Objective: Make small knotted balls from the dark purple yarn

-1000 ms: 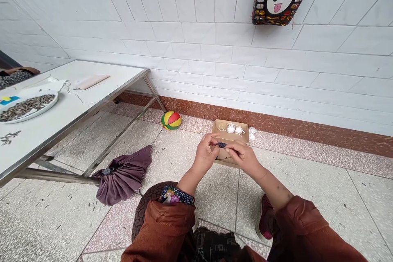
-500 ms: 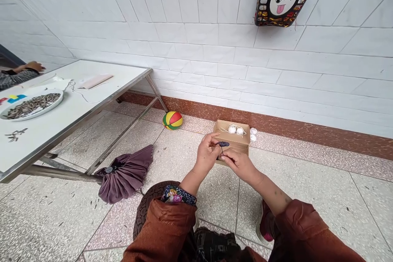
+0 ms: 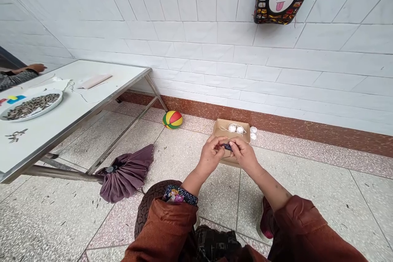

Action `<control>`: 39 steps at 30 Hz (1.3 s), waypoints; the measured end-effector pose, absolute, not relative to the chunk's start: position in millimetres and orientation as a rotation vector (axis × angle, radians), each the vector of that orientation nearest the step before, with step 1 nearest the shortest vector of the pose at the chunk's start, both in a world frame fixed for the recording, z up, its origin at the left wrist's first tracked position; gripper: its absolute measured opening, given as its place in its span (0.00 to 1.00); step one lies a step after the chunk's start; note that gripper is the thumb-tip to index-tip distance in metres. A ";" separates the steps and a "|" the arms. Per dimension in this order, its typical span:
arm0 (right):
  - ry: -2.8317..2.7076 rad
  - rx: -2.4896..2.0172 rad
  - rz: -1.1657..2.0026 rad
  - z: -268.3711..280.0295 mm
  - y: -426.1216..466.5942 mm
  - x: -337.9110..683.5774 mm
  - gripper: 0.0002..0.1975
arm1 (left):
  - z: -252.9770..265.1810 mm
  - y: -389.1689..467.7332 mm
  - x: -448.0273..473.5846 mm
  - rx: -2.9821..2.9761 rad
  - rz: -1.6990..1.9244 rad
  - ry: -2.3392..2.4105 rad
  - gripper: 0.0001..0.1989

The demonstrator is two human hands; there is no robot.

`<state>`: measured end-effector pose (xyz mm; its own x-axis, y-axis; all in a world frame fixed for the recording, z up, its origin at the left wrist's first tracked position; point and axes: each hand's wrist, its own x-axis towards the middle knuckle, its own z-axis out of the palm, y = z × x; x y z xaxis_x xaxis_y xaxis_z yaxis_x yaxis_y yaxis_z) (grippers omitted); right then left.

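A small dark blue roll that looks like wound yarn (image 3: pixel 227 146) is held between my two hands, above an open cardboard box (image 3: pixel 247 136). My left hand (image 3: pixel 211 154) pinches its left end with thumb and fingers. Closed on the right end is my right hand (image 3: pixel 245 154), the thumb on top. Fingers cover part of the roll. A short dark strand seems to hang just below it. Inside the box, behind my hands, lie two white balls of string (image 3: pixel 236 128) with loose ends.
Small white pieces (image 3: pixel 253 132) lie right of the box. A multicoloured ball (image 3: pixel 172 120) and a folded purple umbrella (image 3: pixel 127 173) are on the floor. The white table (image 3: pixel 82 108) at left bears a plate of seeds (image 3: pixel 33 106). Another person's hand (image 3: pixel 37 67) rests beyond it.
My right hand has moved up from the strand below the roll onto the roll's right end. The roll has shifted slightly right and is more covered by fingers.
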<state>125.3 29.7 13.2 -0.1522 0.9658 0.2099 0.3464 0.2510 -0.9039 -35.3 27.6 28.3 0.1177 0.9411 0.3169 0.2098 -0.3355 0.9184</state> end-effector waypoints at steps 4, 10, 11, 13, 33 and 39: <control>-1.644 -1.228 0.782 15.4 31.4 125.1 0.11 | 27.1 25.1 -33.4 1.488 1.234 1.027 0.13; -1.702 -1.211 0.625 12.3 32.2 126.6 0.10 | 26.7 21.5 -28.1 1.077 1.176 0.826 0.12; -1.715 -1.201 0.624 13.1 32.0 127.3 0.10 | 27.2 21.3 -27.9 1.036 1.180 0.821 0.13; -1.710 -1.186 0.675 16.3 32.2 129.4 0.11 | 28.9 20.9 -28.9 1.002 1.173 0.816 0.14; -2.064 -1.028 0.555 33.2 27.7 137.7 0.11 | 29.0 26.9 -38.5 1.188 1.188 0.982 0.11; -1.911 -1.141 0.625 13.7 38.3 134.6 0.11 | 35.0 22.5 -41.2 1.012 1.113 0.731 0.20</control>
<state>134.6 38.3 13.7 -0.2672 0.8828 0.3863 0.4835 0.4696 -0.7387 -41.2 22.5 35.0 0.3018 0.9533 0.0090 -0.3711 0.1088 0.9222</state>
